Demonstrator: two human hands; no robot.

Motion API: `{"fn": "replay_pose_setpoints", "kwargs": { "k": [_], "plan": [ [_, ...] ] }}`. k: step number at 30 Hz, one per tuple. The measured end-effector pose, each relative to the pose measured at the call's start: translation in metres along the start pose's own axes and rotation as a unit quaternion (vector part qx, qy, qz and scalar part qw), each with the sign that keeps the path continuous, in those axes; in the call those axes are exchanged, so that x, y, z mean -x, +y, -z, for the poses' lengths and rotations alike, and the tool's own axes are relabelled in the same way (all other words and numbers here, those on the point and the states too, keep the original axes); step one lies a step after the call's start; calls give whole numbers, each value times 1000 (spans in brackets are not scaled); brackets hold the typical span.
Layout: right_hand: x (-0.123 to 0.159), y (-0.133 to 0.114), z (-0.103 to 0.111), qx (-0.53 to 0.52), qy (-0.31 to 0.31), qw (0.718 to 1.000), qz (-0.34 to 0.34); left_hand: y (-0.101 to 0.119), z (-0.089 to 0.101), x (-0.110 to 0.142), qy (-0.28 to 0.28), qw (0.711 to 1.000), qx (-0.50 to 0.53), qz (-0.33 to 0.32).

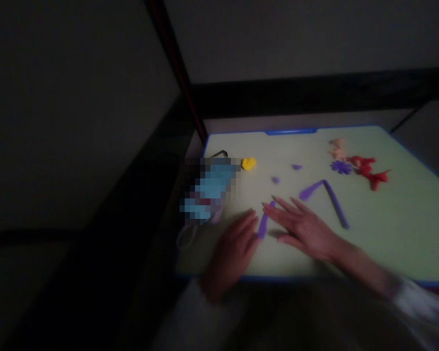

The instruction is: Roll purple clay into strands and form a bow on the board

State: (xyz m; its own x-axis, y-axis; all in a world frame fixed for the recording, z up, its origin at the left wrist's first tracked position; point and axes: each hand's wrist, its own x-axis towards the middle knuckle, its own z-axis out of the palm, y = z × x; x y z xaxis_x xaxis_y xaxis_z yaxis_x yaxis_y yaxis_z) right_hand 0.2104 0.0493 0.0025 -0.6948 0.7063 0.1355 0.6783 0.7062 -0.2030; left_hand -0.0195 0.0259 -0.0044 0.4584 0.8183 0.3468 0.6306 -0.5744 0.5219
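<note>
Over on the right, red pieces lie close by a peach piece! Across the pale tabletop, a yellow lump sits beside a pixelated light-blue item.

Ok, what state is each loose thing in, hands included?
Left hand: open, beside purple strip
Right hand: open, fingertips over purple strip
Purple strip: roughly straight
Purple roll: long, straight
Purple wedge: tapered, untouched
Small purple lumps: separate
Purple flower: petals spread
Yellow lump: untouched
Red figures: untouched
Peach figure: untouched
Blue item: too obscured to tell

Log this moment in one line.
Left hand: beside purple strip | Right hand: fingers across strip's far part | Nearby: yellow lump, purple flower, red pieces | Surface: table
</note>
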Motion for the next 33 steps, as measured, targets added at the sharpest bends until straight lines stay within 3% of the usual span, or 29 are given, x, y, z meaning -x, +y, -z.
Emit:
{"fn": "replay_pose_setpoints", "kwargs": {
  "k": [10, 26, 33],
  "plan": [
    [0, -1, 3, -7, -2, 1000, 24, -5, 2, 1, 77, 996, 37, 28],
    [-1, -5, 6, -25, -22, 999, 43, -2, 5, -2, 77, 993, 68, 57],
    [20, -26, 7, -42, -41, 995, 82, -1, 6, -1, 85, 992, 75, 48]
  ]
}}
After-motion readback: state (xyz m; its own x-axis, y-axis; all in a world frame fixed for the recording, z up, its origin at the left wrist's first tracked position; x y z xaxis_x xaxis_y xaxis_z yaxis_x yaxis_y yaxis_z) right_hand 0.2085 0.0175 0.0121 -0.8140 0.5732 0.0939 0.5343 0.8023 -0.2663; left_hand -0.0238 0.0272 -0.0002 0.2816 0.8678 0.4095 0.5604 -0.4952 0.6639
